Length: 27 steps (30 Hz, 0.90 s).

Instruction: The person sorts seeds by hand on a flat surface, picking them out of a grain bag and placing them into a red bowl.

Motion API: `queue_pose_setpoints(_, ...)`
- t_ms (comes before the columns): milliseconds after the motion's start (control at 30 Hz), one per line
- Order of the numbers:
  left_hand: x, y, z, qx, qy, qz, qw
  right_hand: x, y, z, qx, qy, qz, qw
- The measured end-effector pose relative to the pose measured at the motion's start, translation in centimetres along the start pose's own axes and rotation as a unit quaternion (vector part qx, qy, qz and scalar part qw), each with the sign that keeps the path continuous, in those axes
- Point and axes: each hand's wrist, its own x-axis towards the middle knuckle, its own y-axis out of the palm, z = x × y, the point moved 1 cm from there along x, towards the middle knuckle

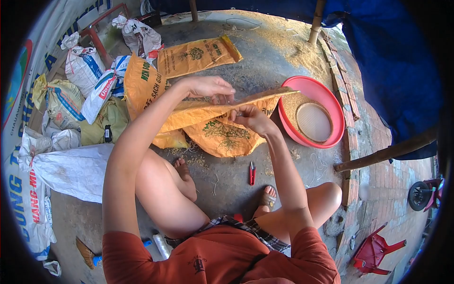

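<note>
An orange printed sack [227, 135] hangs between my two hands, its upper edge folded and running toward the pink basin. My left hand [210, 89] is over that edge with its fingers bent; what its fingertips hold is too small to make out. Just below and to the right, my right hand [250, 118] pinches at the sack's edge. More orange sacks lie beyond, one flat [201, 56] and one at the left [142, 85]. Red thread snips [252, 173] rest on the ground in front of me.
A pink basin [338, 111] holds grain and a round sieve [314, 122]. Filled sacks [84, 68] crowd the left side. Grain [302, 54] is spread at the back. A wooden pole [388, 152], a red stool [376, 251] and a thread spool [161, 246] are also there.
</note>
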Motion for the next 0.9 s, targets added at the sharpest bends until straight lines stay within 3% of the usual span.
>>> queue_pose_setpoints(100,0.3,0.0,0.2,0.061,0.018,0.044,0.997,-0.3,-0.4,-0.2,-0.002,-0.007,0.017,1.000)
queue_pose_setpoints(233,-0.1,-0.1,0.0,0.045,0.002,0.024,0.999,-0.5,-0.6,0.2,-0.015,-0.016,0.019,1.000)
queue_pose_setpoints(300,-0.3,-0.4,-0.1,0.036,0.040,-0.029,0.998,-0.6,-0.6,0.6,0.034,0.054,-0.010,0.998)
queue_pose_setpoints(400,-0.8,-0.5,-0.6,0.032,0.049,-0.090,0.994,-0.4,-0.3,0.7,0.085,0.028,-0.005,0.996)
queue_pose_setpoints(633,-1.8,-0.6,-0.9,0.079,0.076,-0.139,0.984,-0.3,0.8,1.1,0.120,0.007,-0.014,0.993)
queue_pose_setpoints(833,-2.9,-0.3,-2.1,0.191,0.104,-0.218,0.951,-0.4,0.9,1.4,0.163,0.026,0.009,0.986)
queue_pose_setpoints(900,-3.4,0.2,-3.2,0.275,0.140,-0.254,0.917,-0.5,1.0,1.7,0.159,0.027,0.009,0.987)
